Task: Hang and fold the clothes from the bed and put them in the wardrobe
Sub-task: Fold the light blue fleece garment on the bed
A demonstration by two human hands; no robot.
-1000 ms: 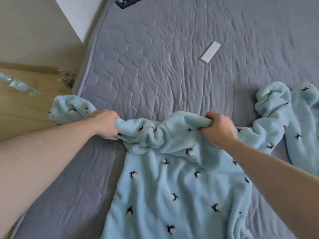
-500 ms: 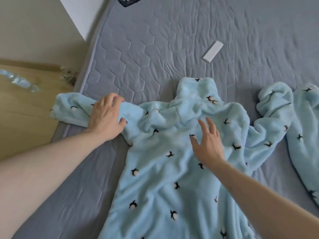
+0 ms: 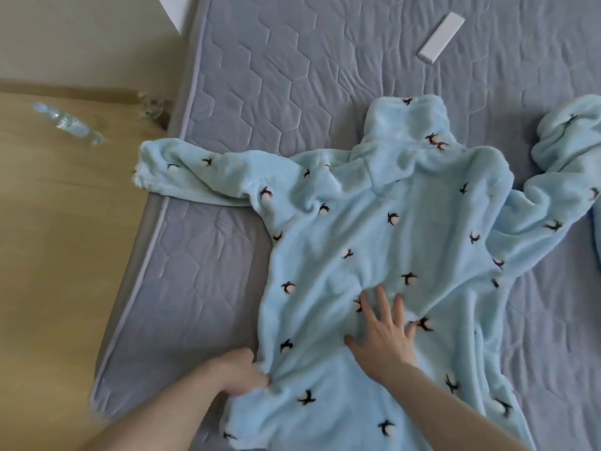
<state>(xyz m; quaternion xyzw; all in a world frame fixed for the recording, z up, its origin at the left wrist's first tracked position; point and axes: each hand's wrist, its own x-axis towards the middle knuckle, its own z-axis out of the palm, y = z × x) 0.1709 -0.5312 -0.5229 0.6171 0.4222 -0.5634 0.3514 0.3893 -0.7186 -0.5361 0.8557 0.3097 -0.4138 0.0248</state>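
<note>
While hands hold robe point(image 3: 374, 229), white bar point(image 3: 440, 38), bottle point(image 3: 68, 123)

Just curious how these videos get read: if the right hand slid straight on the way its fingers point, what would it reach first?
The right hand lies flat on the blue fleece garment, fingers pointing up its back. It would probably stay on fleece, meeting the hood before bare mattress.

A home bedroom: grey quilted bed point(image 3: 260, 60) beside a wooden floor point(image 3: 48, 239)

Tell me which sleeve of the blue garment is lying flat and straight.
The left sleeve, stretched straight toward the bed's edge. The right sleeve bends and bunches up instead.
</note>
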